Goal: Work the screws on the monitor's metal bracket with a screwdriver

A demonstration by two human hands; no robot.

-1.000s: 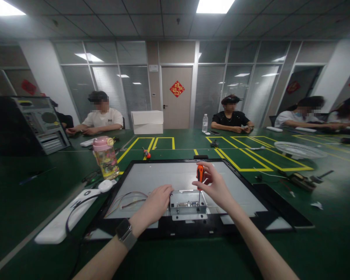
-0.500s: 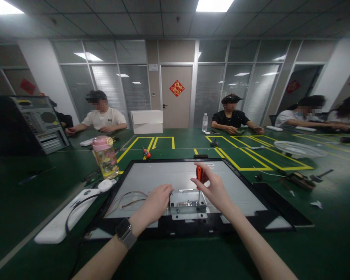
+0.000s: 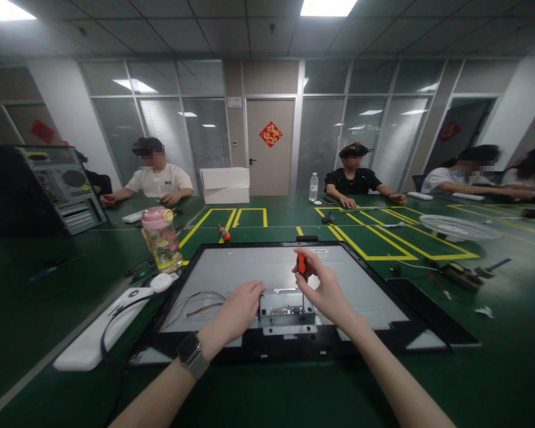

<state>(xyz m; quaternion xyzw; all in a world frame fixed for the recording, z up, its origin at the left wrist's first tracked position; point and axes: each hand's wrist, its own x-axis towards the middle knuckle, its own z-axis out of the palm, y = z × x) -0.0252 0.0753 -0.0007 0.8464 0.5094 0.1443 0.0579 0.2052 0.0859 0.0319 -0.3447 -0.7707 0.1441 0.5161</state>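
Note:
A flat display panel (image 3: 249,264) with a black frame lies before me on the green table, its grey back facing up. On its near half sits a metal bracket (image 3: 285,320) with a small board inside. My left hand (image 3: 241,304), fingers together, grips the bracket's left edge; its fingertips are partly hidden. An orange and black screwdriver (image 3: 302,266) stands upright in my right hand (image 3: 323,284), pinched by thumb and fingers. Its shaft runs down into the right part of the bracket, where the tip is hard to make out. Thin wires (image 3: 200,306) lie on the panel at left.
Left of the panel are a white power strip (image 3: 98,333) and a pink-lidded bottle (image 3: 161,241). A computer case (image 3: 49,190) stands far left. A black strip-like panel (image 3: 432,312) lies at right. Several people sit across the table, near a white box (image 3: 225,186).
My right fingers have shifted around the screwdriver handle, which now shows more orange and sits slightly further left. My left hand stays put. The co-worker in black has lowered a hand to the table.

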